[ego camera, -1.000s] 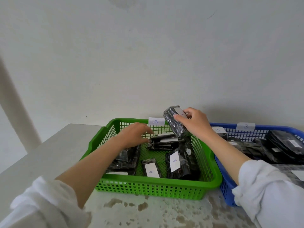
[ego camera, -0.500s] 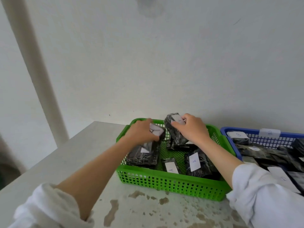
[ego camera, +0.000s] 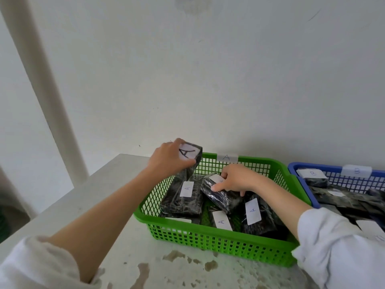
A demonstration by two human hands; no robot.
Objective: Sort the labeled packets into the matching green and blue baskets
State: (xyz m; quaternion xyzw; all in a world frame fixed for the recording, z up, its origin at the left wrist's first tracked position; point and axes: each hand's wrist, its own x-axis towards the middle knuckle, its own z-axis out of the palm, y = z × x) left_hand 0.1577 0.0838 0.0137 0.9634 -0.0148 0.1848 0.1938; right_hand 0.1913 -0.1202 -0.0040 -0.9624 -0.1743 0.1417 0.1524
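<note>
Left hand (ego camera: pixel 168 161) raised A packet (ego camera: pixel 188 161) | right hand (ego camera: pixel 235 178) lowered second packet (ego camera: pixel 220 195) into green basket (ego camera: pixel 208 236)

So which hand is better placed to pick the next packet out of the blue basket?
The right hand, probably. It is low in the green basket, next to the blue basket. The left hand is farther away and holds an A packet.

Both forearms reached forward, bare below pushed-up white sleeves; the left hand (ego camera: pixel 168 160) was raised with fingers clenched, the right hand (ego camera: pixel 237 178) lower, palm down, fingers curled.
</note>
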